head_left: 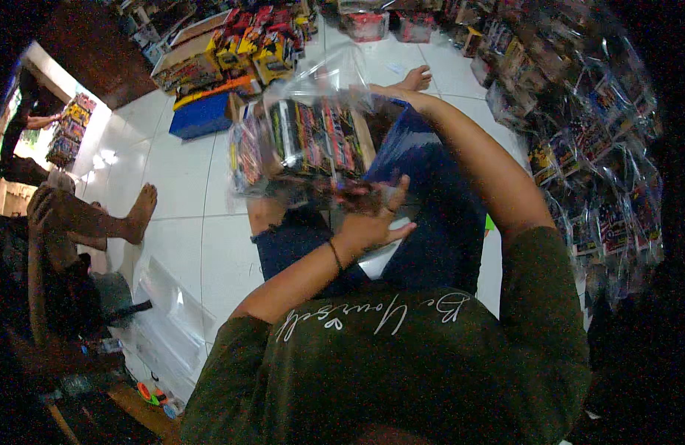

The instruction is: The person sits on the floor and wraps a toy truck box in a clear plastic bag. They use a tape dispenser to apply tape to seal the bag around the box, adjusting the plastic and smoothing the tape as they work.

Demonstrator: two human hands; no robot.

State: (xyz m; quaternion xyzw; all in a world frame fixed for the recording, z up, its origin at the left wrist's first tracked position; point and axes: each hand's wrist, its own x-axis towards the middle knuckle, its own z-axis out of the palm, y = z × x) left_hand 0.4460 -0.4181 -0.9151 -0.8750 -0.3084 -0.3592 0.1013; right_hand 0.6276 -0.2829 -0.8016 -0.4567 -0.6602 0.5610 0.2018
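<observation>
A clear plastic bag (335,74) holds a bundle of small, colorful printed packets (316,137), dark with red and yellow, standing in rows above my lap. My left hand (368,226) is at the bundle's near lower edge, fingers spread apart and somewhat blurred; whether it bears any weight I cannot tell. Reaching around the far right side of the bag, my right hand (383,90) is at its upper edge, with the fingers hidden by plastic and blur. The bag's top stands loosely up and open-looking above the packets.
Yellow and red boxed packs (246,48) and a blue box (201,116) stand on the white tiled floor. Many plastic-wrapped bundles (587,163) are piled at right. On the left sits another person (53,215), near flat clear plastic sheets (168,319). Farther back, someone holds packets (71,130).
</observation>
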